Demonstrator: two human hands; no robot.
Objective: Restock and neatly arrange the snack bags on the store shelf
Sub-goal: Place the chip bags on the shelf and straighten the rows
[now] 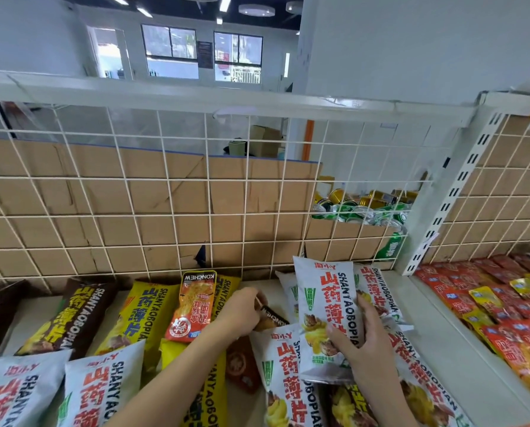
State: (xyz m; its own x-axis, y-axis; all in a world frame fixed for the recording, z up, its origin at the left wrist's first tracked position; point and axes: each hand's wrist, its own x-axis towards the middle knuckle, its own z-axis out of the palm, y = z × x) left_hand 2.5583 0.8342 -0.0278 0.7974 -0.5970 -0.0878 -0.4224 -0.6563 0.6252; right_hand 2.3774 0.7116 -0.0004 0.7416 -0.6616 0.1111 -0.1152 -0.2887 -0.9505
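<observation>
My right hand [360, 340] grips a white snack bag [323, 297] with red lettering and holds it upright above other white bags [283, 368] lying on the shelf [427, 306]. My left hand [242, 311] reaches in beside it and pinches a small dark packet [273, 315]. An orange packet [193, 303] leans on yellow bags [146, 315] just left of that hand. Brown bags [69, 315] and more white bags [103, 386] lie further left.
A white wire grid [165, 192] backed by cardboard closes the shelf's rear. Green and gold cans [365, 208] sit in a box behind it. A slotted upright [454, 195] separates a neighbouring shelf with red and yellow packets [504, 309].
</observation>
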